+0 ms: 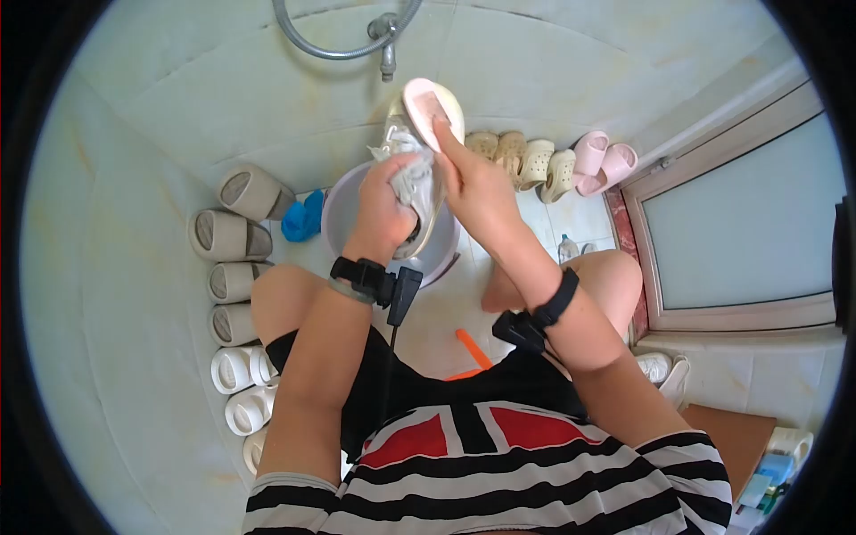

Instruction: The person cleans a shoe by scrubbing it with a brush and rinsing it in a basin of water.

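Over a pale bucket, my left hand is closed around a whitish shoe, its fingers across crumpled, shiny grey-white material. That material might be a cloth or part of the shoe; I cannot tell which. My right hand grips a pale pink-and-white oval piece, thumb pressed on its flat face. The oval piece overlaps the far end of the shoe; whether it is a brush or a slipper's end is unclear. My right fingers are partly hidden beneath it.
Beige slippers and white slippers line the left wall, near a blue bundle. Clogs and pink slides stand along the back wall, below a tap. A frosted door is at right. An orange object lies near me.
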`<state>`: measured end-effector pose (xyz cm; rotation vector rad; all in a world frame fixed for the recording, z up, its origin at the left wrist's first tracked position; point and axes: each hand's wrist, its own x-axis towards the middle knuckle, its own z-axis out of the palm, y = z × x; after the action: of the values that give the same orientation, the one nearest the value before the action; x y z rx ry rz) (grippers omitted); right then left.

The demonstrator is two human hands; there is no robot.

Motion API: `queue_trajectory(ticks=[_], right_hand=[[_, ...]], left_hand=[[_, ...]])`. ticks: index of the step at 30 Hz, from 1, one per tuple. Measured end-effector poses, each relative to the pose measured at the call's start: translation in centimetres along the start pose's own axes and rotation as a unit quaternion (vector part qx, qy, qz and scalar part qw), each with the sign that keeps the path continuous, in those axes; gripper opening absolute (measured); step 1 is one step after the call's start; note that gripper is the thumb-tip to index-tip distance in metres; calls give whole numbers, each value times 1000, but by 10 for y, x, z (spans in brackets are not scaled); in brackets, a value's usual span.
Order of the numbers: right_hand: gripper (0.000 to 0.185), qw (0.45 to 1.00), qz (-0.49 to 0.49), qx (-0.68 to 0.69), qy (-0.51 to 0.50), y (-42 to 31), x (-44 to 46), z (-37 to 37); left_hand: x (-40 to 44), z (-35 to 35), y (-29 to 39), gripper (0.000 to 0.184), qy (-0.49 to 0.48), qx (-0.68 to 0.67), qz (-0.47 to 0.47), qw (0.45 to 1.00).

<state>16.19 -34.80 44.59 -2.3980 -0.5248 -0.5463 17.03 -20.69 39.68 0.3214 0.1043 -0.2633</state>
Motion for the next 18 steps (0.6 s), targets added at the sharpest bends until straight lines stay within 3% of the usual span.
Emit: queue_trajectory(ticks=[3,4,6,8,10,11,12,13,15,17,18], right_hand=[[41,1000,-7,-12,-18,20,-22,-11],[41,997,47,2,-65,20,-30,-21],[40,994,60,9,-86,29,-42,-30],[40,992,72,17,-105,33,-41,-27],[40,997,-38,59,-7,24,-25,-15],[40,998,-33,58,-7,16,-14,-11],[39,999,-11,22,-40,-1,3,-12],[39,997,11,-12,-76,-10,10,-13],[40,998,-9,-22,-58,-5,3,-11],[40,997,24,23,-73,9,-32,-13],[41,998,-11,44,-39,9,-38,-16]], left_hand=[[3,-4,-1,17,18,79,20,997],[0,-1,-1,17,18,73,22,997],[-6,1,2,10,35,225,94,969],[1,-7,0,7,36,223,74,971],[2,-16,-3,6,39,225,47,972],[0,-21,-5,10,-24,438,95,894],[0,-24,-9,15,-89,623,139,764],[-2,-26,-13,15,-89,623,133,766],[4,-25,-8,16,10,379,52,924],[4,-28,-2,16,31,391,17,920],[5,-31,-2,16,56,399,-25,915]])
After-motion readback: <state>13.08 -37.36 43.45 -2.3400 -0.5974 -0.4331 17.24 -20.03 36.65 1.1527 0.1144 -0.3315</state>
